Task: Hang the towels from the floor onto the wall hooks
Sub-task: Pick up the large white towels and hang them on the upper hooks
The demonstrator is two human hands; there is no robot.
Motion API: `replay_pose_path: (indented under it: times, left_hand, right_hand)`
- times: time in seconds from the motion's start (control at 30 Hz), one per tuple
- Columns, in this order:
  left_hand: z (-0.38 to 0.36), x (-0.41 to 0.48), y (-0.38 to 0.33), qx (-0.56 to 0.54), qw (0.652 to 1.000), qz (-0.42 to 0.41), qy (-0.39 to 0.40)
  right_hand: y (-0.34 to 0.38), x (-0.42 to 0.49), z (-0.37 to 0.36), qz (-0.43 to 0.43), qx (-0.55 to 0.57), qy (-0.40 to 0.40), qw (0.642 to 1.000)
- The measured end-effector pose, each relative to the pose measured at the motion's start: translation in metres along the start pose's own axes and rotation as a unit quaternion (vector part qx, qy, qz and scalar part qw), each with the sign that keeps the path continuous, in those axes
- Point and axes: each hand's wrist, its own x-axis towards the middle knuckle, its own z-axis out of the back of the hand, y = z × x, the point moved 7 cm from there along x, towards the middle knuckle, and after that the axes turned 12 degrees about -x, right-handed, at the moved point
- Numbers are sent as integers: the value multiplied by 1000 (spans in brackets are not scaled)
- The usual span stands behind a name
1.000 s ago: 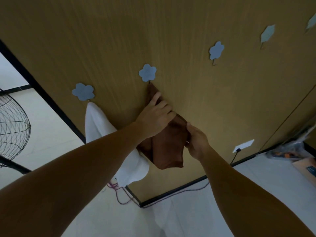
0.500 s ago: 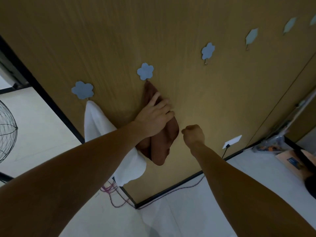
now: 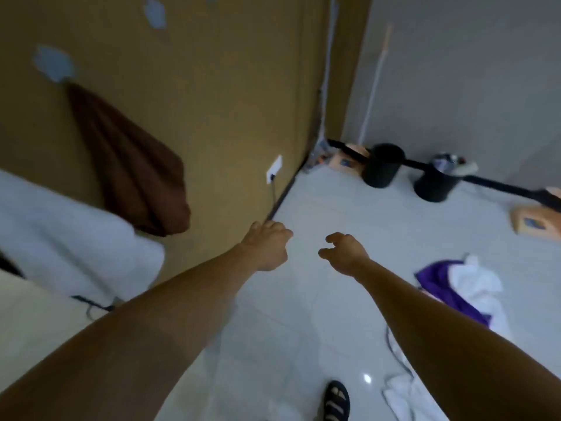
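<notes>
A brown towel (image 3: 133, 165) hangs from a blue flower-shaped hook (image 3: 53, 63) on the wooden wall. A white towel (image 3: 69, 235) hangs to its left, low in the view. Another blue hook (image 3: 154, 13) sits bare further along the wall. On the floor at the right lie a purple towel (image 3: 443, 287) and a white towel (image 3: 476, 284) in a heap, and another white towel (image 3: 403, 393) nearer me. My left hand (image 3: 267, 247) and my right hand (image 3: 343, 250) hover over the floor, loosely curled and holding nothing.
Two black bins (image 3: 384, 165) (image 3: 435, 182) stand by the grey back wall. Orange packets (image 3: 531, 221) lie at the right. A wall socket (image 3: 274, 169) with a cable sits low on the wooden wall. My sandalled foot (image 3: 337, 401) shows at the bottom.
My left hand has let go of the brown towel, which now hangs free. Both hands have dropped away from the wall, and my view has swung right towards the floor.
</notes>
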Motion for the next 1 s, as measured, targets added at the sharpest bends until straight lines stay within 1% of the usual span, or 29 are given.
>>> replay_pose_path:
  times: [0.13,0.27,0.37,0.47,0.53,0.63,0.73,0.83,0.93,1.0]
  left_hand:
    - [-73,32,-133,-24,991,-95,86]
    - [-143,56,-263,-25,975,-168,141]
    - [-207,70,-343,-28,965,-193,172]
    - [-283,84,-393,-28,958,-189,214]
    - [-335,95,-405,-41,955,-170,240]
    - [-417,115,-398,-49,953,-138,265]
    - [-507,141,-369,-57,953,-87,283]
    - [-604,174,-336,-64,949,-31,307]
    - [-695,208,-313,-74,946,-19,315]
    - [-748,231,-305,-81,946,-19,313]
  right_hand:
    - [-157,-51,25,-123,55,-44,990]
    - [-302,-108,28,-207,87,-81,971]
    - [-402,-140,8,-269,116,-75,953]
    - [-489,-152,-25,-311,133,-55,939]
    - [-535,-149,-55,-330,137,-47,933]
    - [-589,-130,-122,-346,142,-17,927]
    - [-637,-97,-203,-364,161,10,917]
    - [-686,-58,-286,-401,198,18,894]
    - [-727,-18,-366,-427,211,30,879]
    - [-748,11,-410,-427,197,34,882]
